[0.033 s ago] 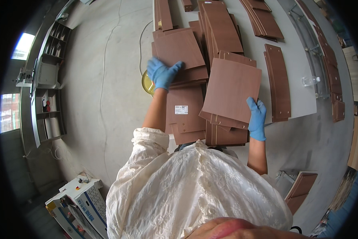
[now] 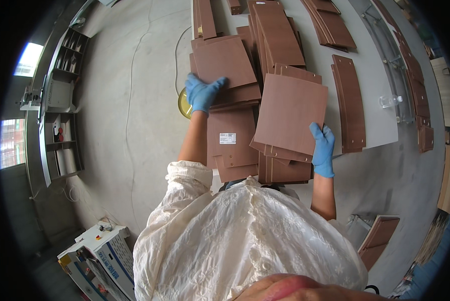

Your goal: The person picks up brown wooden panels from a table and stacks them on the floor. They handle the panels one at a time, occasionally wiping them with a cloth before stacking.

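Observation:
My left hand, in a blue glove, lies at the left edge of a squarish brown board on a stack. Its fingers are spread, with the thumb reaching over the board's near part. My right hand, gloved in blue too, grips the lower right edge of another large brown board. That board rests tilted on further boards with small holes along their edges. Between the hands and nearer to me lies a brown board with a white label.
Long brown panels are stacked farther up the light table, and a narrow pair lies at right. A clear plastic cup stands near the right edge. Left of the stack is a yellow round object. A white machine stands lower left.
My left hand has shifted very slightly down and left at the board's edge. My right hand and its board are almost unmoved.

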The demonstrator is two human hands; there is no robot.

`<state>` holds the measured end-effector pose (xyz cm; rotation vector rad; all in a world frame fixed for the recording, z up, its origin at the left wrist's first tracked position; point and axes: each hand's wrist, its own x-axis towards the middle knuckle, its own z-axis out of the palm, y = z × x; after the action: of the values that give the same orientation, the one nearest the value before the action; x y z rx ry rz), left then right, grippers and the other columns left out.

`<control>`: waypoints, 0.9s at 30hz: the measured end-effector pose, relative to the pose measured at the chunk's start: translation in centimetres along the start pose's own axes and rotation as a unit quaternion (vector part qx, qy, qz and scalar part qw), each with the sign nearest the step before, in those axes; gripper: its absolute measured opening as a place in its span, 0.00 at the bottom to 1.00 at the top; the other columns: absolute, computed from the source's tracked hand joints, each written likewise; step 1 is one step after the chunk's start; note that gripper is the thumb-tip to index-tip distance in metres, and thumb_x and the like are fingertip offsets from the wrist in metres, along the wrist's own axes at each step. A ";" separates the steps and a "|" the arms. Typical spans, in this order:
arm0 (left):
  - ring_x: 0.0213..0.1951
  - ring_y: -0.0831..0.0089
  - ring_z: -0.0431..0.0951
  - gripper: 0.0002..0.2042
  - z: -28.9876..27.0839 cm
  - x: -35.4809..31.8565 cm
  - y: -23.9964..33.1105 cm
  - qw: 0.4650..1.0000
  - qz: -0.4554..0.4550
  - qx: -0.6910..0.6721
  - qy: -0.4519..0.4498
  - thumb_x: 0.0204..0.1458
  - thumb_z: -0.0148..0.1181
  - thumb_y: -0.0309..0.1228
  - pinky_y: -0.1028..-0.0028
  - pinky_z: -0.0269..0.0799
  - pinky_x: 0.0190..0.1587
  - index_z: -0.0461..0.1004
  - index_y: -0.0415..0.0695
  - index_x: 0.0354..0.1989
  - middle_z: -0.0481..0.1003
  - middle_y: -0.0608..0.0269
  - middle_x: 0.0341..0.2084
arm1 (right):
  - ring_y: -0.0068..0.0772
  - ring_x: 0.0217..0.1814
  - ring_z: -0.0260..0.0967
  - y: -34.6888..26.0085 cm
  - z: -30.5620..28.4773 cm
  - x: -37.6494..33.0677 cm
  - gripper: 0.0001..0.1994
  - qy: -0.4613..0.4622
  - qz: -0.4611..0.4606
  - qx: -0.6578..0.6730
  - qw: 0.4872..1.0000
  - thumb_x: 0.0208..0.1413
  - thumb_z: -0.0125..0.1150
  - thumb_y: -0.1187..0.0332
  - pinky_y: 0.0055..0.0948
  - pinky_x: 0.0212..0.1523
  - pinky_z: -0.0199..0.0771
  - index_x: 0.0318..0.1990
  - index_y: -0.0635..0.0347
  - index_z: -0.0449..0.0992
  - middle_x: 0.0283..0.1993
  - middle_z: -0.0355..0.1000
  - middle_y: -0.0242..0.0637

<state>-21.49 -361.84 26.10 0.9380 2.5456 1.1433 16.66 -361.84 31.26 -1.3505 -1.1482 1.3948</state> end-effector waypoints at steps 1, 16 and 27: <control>0.52 0.53 0.76 0.39 0.1 0.9 -1.3 0.997 -0.047 -0.052 -0.022 0.41 0.78 0.51 0.59 0.72 0.55 0.72 0.31 0.53 0.75 0.42 0.49 | 0.15 0.36 0.61 0.1 -0.1 -0.1 0.13 -0.009 -0.020 -0.003 1.000 0.62 0.63 0.63 0.21 0.38 0.65 0.44 0.67 0.78 0.35 0.70 0.22; 0.33 0.70 0.81 0.18 -1.8 4.6 -10.0 0.810 -0.205 -0.501 -0.224 0.51 0.72 0.35 0.76 0.75 0.32 0.80 0.35 0.46 0.81 0.58 0.36 | 0.15 0.39 0.63 -0.3 -0.2 0.0 0.16 -0.023 -0.001 0.021 1.000 0.62 0.64 0.63 0.21 0.42 0.66 0.49 0.69 0.79 0.40 0.73 0.23; 0.49 0.64 0.80 0.17 -3.1 3.2 -10.1 0.768 -0.222 -0.541 -0.260 0.56 0.67 0.32 0.65 0.75 0.56 0.80 0.34 0.50 0.81 0.55 0.48 | 0.18 0.43 0.68 -0.2 -0.5 0.2 0.17 -0.014 0.015 0.021 1.000 0.62 0.65 0.63 0.23 0.47 0.70 0.50 0.68 0.79 0.42 0.75 0.28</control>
<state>-30.02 -366.80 21.10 0.2352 1.1724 1.5533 17.12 -361.63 31.39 -1.3262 -1.1153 1.4563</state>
